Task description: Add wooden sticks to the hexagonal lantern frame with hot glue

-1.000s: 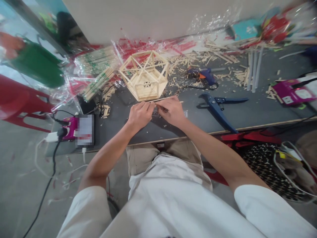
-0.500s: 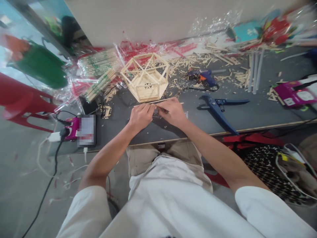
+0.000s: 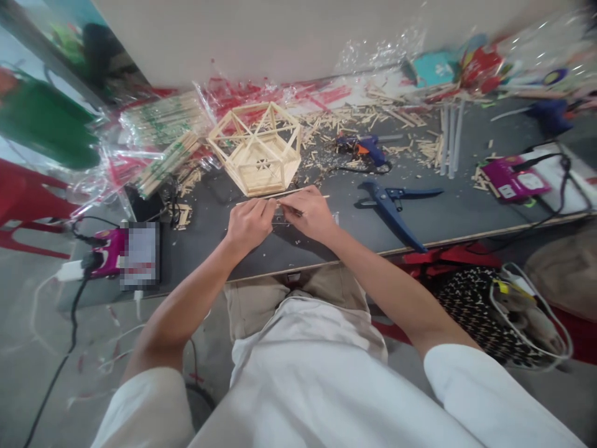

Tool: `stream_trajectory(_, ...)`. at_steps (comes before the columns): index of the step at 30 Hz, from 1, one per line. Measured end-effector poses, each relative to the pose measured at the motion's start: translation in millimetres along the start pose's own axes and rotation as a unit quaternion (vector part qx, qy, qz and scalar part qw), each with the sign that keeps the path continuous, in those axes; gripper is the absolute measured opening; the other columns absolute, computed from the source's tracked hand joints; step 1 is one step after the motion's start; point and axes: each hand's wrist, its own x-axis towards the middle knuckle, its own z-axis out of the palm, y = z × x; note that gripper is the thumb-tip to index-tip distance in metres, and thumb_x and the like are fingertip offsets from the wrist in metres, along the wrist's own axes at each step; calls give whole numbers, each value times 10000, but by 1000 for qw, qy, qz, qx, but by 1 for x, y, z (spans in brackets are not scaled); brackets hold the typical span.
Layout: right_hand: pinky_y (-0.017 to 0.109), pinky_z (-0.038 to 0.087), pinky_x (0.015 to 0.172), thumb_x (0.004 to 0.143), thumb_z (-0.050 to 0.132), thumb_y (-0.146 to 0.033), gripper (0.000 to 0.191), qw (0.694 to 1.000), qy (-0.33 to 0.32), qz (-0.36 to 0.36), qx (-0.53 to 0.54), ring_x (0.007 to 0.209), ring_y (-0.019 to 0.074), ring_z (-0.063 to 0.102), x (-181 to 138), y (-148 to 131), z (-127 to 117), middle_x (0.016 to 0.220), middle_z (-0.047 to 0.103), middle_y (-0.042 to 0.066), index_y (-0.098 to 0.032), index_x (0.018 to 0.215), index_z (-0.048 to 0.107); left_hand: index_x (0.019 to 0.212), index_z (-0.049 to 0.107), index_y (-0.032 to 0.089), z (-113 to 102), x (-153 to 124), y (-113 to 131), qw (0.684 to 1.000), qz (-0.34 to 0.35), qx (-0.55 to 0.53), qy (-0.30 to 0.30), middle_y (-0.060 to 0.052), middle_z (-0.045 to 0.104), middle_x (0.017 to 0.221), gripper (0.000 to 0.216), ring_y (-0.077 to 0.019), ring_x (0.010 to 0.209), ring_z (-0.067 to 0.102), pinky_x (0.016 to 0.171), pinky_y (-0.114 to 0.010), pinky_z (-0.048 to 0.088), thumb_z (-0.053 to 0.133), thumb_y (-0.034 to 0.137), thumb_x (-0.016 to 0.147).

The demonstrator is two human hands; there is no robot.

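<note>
Near the front of the dark table, my left hand (image 3: pixel 250 225) and my right hand (image 3: pixel 311 213) are close together, their fingers pinched on a thin wooden stick (image 3: pixel 241 203). Its ends poke out past the fingers; how many sticks are held is hard to tell. Under the hands lies a clear ruler (image 3: pixel 336 218), mostly covered by them. Just beyond stands a polygonal wooden stick frame (image 3: pixel 265 185) with open triangles above and a flat-panelled lower part. Neither hand grips the frame.
To the right lie a blue cutter (image 3: pixel 394 214), a blue glue gun (image 3: pixel 370 151) and several glue sticks (image 3: pixel 451 140). Bundled sticks (image 3: pixel 170 163) and red plastic wrappers sit at the back left. A purple power strip (image 3: pixel 108 252) and a phone-like device (image 3: pixel 140 255) are left; another purple strip (image 3: pixel 515 178) is right.
The whole view has shifted, so the table and its things appear further left. Both hands keep their pinch on the stick with almost no change.
</note>
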Motion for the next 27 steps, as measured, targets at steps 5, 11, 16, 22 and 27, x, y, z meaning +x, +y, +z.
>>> stream_trajectory(5,397,455,938,1040,517,-280,304,1000,11,10,18,906,215,763,0,-3,-1,947,831,80,-207,1071,811,1018,726,152,-1,1,0,1000,-7,-6,-15,-81,718,770,294,-205,721,670,622,-345,424,435,143,1058)
stream_trajectory(11,406,469,949,1043,516,-323,317,999,22,23,18,906,219,769,-2,-4,1,941,832,81,-223,1049,817,995,722,143,1,0,0,999,19,29,-5,-78,717,762,240,-205,720,677,622,-332,442,484,115,1010)
stream_trajectory(16,401,476,937,1021,540,-312,285,1000,19,22,6,885,213,771,-1,-3,2,912,833,61,-235,1037,813,1022,728,144,0,0,1,1000,6,2,-11,-86,725,770,234,-206,732,693,621,-324,446,501,102,986)
stream_trajectory(22,375,464,915,1013,534,-245,269,1000,20,1,-18,902,202,772,-1,-4,1,929,836,61,-230,1005,803,964,717,157,-4,1,4,1000,2,-3,-10,-66,693,716,229,-196,687,667,610,-325,419,499,92,976)
stream_trajectory(27,374,439,907,1025,539,-225,249,1000,13,-16,-8,888,200,767,-4,-4,-3,936,835,71,-219,1023,787,947,700,161,-6,2,7,999,35,25,26,-41,662,684,243,-176,650,629,600,-329,391,478,93,1019)
